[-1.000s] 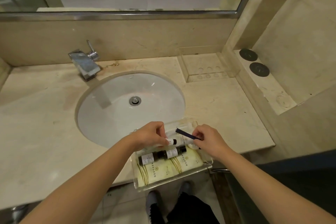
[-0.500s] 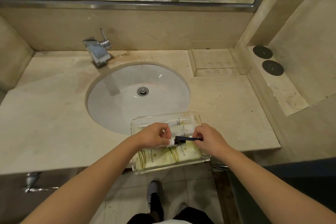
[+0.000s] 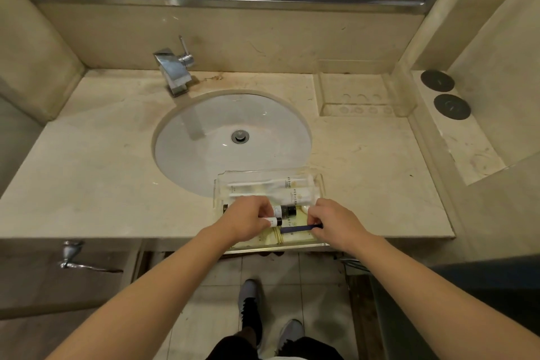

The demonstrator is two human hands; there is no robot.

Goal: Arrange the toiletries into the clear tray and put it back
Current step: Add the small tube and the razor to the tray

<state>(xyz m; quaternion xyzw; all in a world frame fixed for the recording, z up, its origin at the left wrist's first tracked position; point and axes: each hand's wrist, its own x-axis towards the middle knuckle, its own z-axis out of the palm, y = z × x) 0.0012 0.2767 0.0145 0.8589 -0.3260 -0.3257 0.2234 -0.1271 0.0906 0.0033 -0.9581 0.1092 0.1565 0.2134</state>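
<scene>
A clear tray (image 3: 317, 181) sits on the counter's front edge, just below the sink. Inside lie white tubes (image 3: 280, 184), two small dark bottles with white labels (image 3: 285, 210), and cream packets with gold stripes (image 3: 292, 238). My left hand (image 3: 248, 218) is closed around one small bottle at the tray's left side. My right hand (image 3: 330, 225) pinches the right end of a thin dark blue stick (image 3: 295, 228), which lies nearly flat across the packets. The tray's left part is hidden under my left hand.
A second clear tray (image 3: 403, 96) with round holes stands at the back right corner. The white sink (image 3: 233, 143) and chrome faucet (image 3: 174, 70) are behind the tray. Two dark round discs (image 3: 444, 93) sit on the right ledge. My feet show below.
The dark blue stick has come down from a tilted position to lie flat over the packets. Both hands moved slightly toward the tray's front. The camera view shifted upward.
</scene>
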